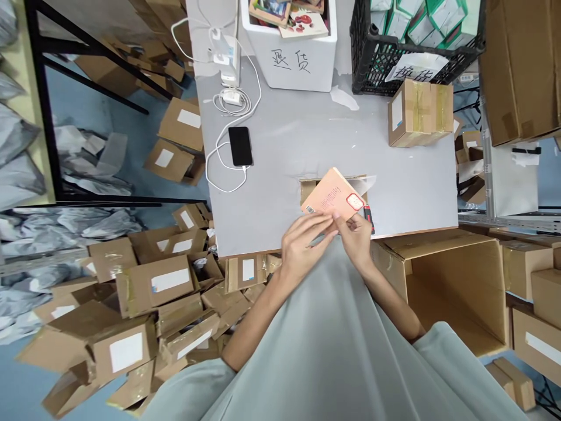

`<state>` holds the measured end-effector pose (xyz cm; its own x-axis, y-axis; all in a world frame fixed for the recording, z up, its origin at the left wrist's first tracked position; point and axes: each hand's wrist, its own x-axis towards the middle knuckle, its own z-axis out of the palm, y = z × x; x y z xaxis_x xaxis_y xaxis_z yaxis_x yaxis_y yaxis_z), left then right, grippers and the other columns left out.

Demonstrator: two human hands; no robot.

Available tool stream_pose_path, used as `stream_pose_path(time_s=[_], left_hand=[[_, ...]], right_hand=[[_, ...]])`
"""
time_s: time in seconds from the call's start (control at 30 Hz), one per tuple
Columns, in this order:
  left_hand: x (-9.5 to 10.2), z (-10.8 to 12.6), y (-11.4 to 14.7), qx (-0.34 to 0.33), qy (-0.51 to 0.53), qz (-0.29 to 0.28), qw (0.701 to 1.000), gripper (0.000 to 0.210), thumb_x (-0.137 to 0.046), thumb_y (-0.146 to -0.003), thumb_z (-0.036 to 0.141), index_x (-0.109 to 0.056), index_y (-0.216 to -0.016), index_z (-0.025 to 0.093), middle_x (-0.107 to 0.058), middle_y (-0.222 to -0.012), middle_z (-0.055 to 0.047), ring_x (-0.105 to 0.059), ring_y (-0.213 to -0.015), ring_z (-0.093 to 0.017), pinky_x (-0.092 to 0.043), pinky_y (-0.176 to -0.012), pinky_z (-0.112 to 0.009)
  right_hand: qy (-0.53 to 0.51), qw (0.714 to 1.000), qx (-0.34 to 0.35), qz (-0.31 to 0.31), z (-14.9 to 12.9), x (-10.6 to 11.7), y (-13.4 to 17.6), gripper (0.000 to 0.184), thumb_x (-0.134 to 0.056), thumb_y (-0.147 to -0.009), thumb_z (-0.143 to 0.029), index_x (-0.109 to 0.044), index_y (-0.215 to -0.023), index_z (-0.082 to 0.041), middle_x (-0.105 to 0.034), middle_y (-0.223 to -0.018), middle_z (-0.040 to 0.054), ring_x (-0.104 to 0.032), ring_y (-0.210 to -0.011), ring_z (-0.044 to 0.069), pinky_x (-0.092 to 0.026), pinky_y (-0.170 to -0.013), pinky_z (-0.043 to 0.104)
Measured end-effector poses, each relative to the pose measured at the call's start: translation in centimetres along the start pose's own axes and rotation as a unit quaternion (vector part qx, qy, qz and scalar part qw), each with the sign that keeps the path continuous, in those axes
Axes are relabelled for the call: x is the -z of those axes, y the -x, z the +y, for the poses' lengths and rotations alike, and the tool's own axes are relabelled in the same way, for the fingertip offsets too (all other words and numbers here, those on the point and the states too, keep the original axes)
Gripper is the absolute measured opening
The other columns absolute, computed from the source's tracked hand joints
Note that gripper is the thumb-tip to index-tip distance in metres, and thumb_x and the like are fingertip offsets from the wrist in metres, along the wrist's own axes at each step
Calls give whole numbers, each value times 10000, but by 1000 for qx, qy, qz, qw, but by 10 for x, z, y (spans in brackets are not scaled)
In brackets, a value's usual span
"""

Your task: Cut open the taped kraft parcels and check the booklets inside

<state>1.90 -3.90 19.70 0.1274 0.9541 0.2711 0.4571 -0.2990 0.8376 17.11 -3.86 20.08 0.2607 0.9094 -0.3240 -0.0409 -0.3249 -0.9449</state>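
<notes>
A thin salmon-pink book (326, 196) with a barcode, small printed text and a red-outlined white label is tilted above the table's front edge. My right hand (354, 234) grips its lower right edge, thumb on the near face. My left hand (305, 238) is at the lower edge, fingers stretched toward the right thumb and its own thumb apart; its fingertips seem to touch the book. Partly hidden behind the book, a small cardboard box (308, 188) lies on the table. A red and black tool, perhaps a box cutter (369, 218), is beside my right hand.
On the grey table (280, 140) are a phone (241, 146) with white cables, a white bin (298, 70) of books, a black crate (370, 64) of green-and-white packs and taped cartons (409, 114). A large open carton (456, 286) stands at right; boxes (153, 280) are heaped at left.
</notes>
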Motion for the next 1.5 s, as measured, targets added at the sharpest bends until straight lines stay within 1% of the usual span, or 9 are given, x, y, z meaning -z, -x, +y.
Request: stream_pose_path(time_s=[0.17,0.37,0.6,0.7,0.8,1.0,1.17,1.33,1.5], left_hand=[[23,-9,-22,187,96,12,978,481,-798,-981,587,-822,-1308,236,-819,-1317,-128,-753,-1236,-304,-632,-1031,-464],[24,-20,-26,330,234,-59,912,491,-901,-817,675,-891,-947,201,-855,-944,-87,-750,-821,-237,-621,-782,-368],[10,-7,-16,244,142,57,958,248,-819,-934,462,-877,-917,221,-809,-846,-35,-702,-766,-174,-586,-751,-313],[7,-3,-11,146,75,105,981,183,-781,-991,387,-876,-952,236,-831,-893,-34,-760,-806,-178,-623,-787,-323],[5,-2,-2,33,22,82,996,141,-760,-1028,343,-877,-1028,264,-866,-1013,-44,-838,-967,-216,-672,-907,-364],[5,5,10,-39,-8,-13,999,151,-775,-1024,314,-854,-1151,299,-866,-1117,-61,-820,-1213,-286,-664,-1057,-451],[19,1,-9,135,45,34,989,446,-786,-998,537,-808,-1338,249,-807,-1362,-134,-738,-1318,-319,-605,-1129,-516],[20,-20,-23,354,291,-84,885,593,-905,-808,693,-872,-1118,189,-859,-1152,-145,-799,-1069,-317,-657,-909,-430],[10,-24,-16,362,293,-64,883,547,-958,-759,636,-868,-1074,198,-860,-1089,-114,-786,-1005,-280,-649,-909,-417]], right_hand=[[-5,999,19,-50,-2,26,-11,459,-816,-916,-688,-799,-1016,-240,-872,-1061,90,-826,-966,291,-687,-846,430],[-21,995,-6,-102,3,31,-16,485,-841,-893,-710,-813,-1058,-255,-880,-1126,84,-837,-1015,305,-708,-878,462],[109,987,98,70,0,19,-9,491,-761,-985,-605,-757,-1348,-274,-752,-1463,139,-712,-1362,321,-630,-1129,542],[132,982,126,37,-12,11,9,460,-696,-1042,-568,-741,-1408,-293,-726,-1517,132,-682,-1414,315,-629,-1136,530],[69,993,85,-46,-20,0,25,479,-734,-1017,-596,-746,-1388,-293,-763,-1469,104,-738,-1342,297,-661,-1090,473],[-14,999,32,-6,-16,0,19,389,-766,-976,-625,-765,-1102,-256,-851,-1129,87,-815,-1085,291,-678,-982,448],[-58,997,-23,-49,-15,22,-1,506,-779,-929,-687,-776,-1160,-237,-864,-1201,104,-803,-1172,330,-678,-987,477],[-86,992,-47,-81,-10,33,-10,526,-839,-883,-691,-798,-1155,-242,-872,-1206,96,-808,-1179,343,-688,-997,508],[-47,997,-13,-68,2,35,-13,520,-851,-877,-695,-793,-1136,-249,-876,-1159,87,-821,-1126,320,-681,-1018,493]])
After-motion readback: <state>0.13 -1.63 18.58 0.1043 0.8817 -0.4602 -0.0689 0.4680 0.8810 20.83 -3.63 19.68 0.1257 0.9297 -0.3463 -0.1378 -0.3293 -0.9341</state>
